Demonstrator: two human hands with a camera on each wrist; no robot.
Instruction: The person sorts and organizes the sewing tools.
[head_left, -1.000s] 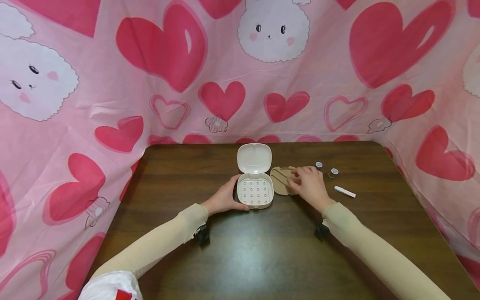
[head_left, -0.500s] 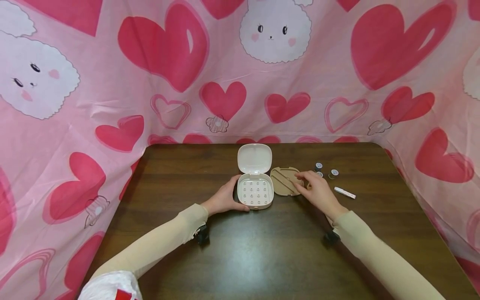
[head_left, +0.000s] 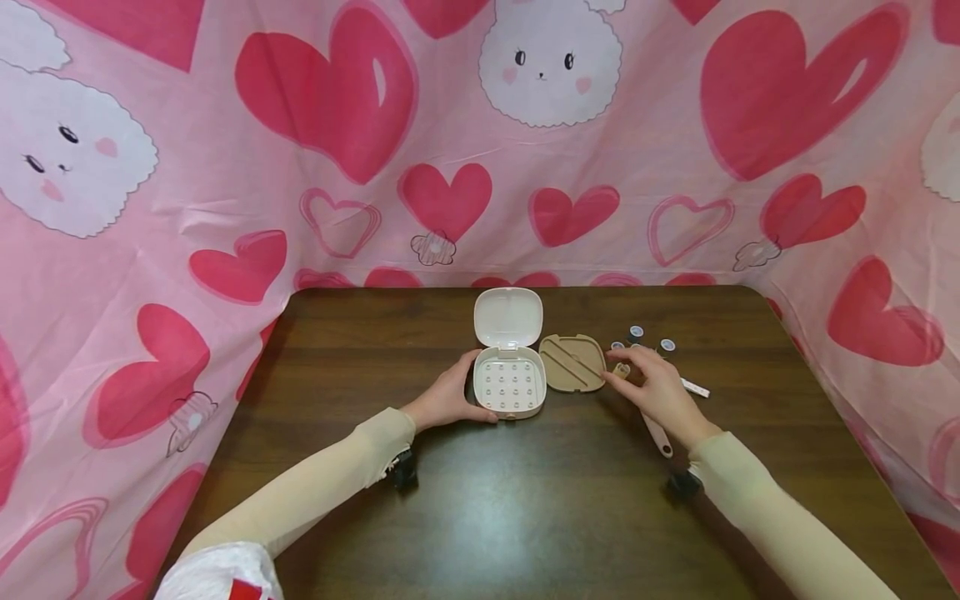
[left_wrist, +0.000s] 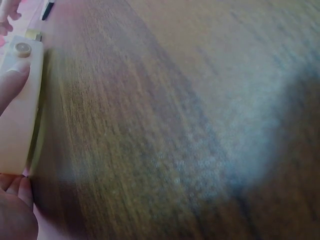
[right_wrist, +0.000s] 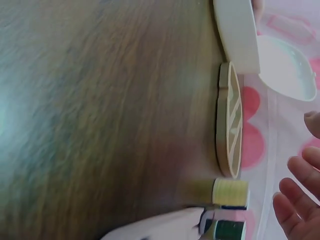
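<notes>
Two bare hands are at work over the worktop (head_left: 480, 500). On the left, the left hand (head_left: 447, 398) is clamped on the white case (head_left: 512, 412), fingers along its left side and thumb on the front wall. That grip looks right for steadying it; a light, low hold should stop the case sliding without tipping it. The case sits mid-worktop, its lid (head_left: 508, 317) leaning back behind it and rows of small pegs on its floor.

Right of the case lies the tan tray (head_left: 573, 363), grooves upward; whether the two touch, I cannot tell. Farther right, the right hand (head_left: 663, 400) hovers beside the thread spools (head_left: 636, 332), thumb and fingers apart and holding nothing. The step in hand seems to be reaching among these small things: I would take one at a time, pinching spools by their sides, since they may roll if knocked. A pale handle (head_left: 660, 439) with a hole at its end lies partly under this hand, so the wrist is best carried high. Rightmost is a white strip (head_left: 697, 388).

As for writing, the latch button (left_wrist: 23, 49) shows nothing legible, and marks on the spool tops and strip are too small to read.
</notes>
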